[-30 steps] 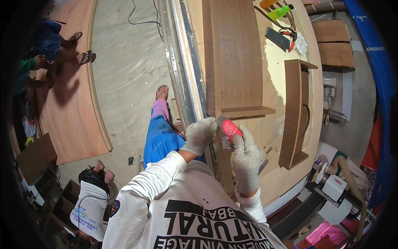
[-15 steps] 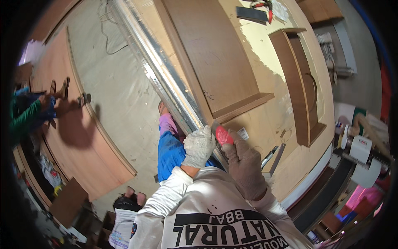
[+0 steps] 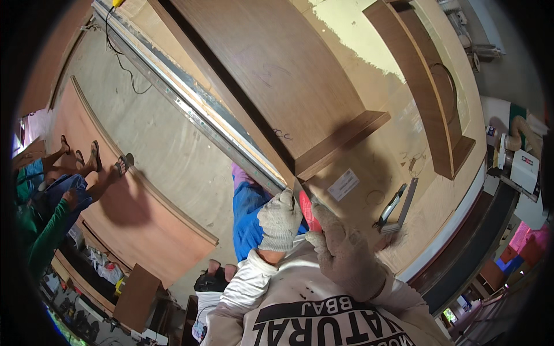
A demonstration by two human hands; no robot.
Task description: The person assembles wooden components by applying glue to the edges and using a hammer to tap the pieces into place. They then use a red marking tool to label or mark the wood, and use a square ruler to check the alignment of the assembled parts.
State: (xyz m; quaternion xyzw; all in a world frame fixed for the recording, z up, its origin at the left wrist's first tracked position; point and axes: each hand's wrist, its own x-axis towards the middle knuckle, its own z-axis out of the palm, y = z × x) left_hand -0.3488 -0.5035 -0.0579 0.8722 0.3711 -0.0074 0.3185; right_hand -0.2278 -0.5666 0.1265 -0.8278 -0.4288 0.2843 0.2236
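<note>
Right hand [image 3: 345, 249] grips red scraper [image 3: 306, 205] near corner of wooden tray [image 3: 288, 75]; likely light, stiff; best held by handle [image 3: 310, 215]; left hand [image 3: 279, 220] curled beside tray, hold unclear.

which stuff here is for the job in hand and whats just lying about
In use, by the look of it:
red-handled scraper, in the right hand
large wooden piece, its near corner by the scraper
left hand, near that corner

Apparently lying about:
white label
L-shaped tool
slim silver-and-black tool
smaller wooden piece
</note>
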